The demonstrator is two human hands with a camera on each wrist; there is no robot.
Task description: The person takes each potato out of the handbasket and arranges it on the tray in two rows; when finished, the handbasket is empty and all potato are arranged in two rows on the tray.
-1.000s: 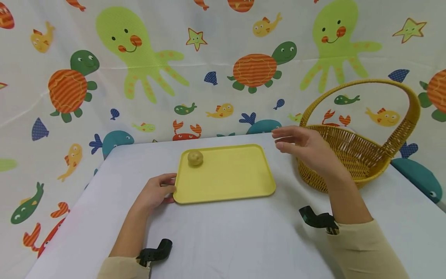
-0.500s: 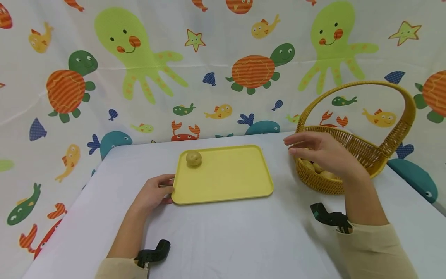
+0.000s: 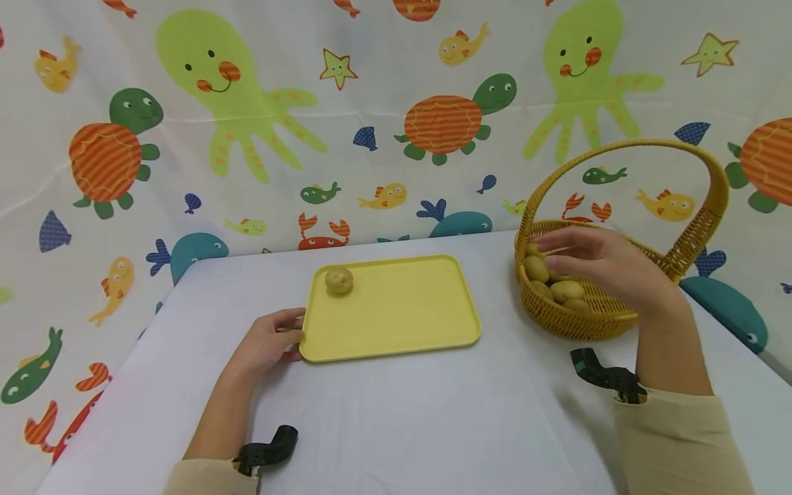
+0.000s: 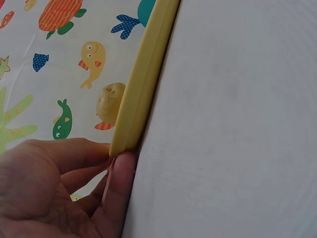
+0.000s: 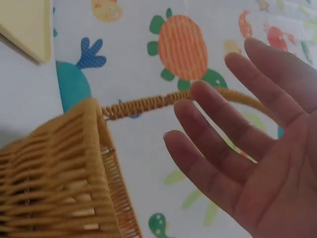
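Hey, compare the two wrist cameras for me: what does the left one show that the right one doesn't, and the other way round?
Only the left wrist view shows the left hand, touching the yellow tray, and the potato. Only the right wrist view shows the right hand, holding nothing, and the wicker basket. Both show the tray, just a corner in the right, the white tabletop and the printed backdrop.

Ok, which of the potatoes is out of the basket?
The lone potato in the far-left corner of the yellow tray; the other visible potatoes all lie in the wicker basket.
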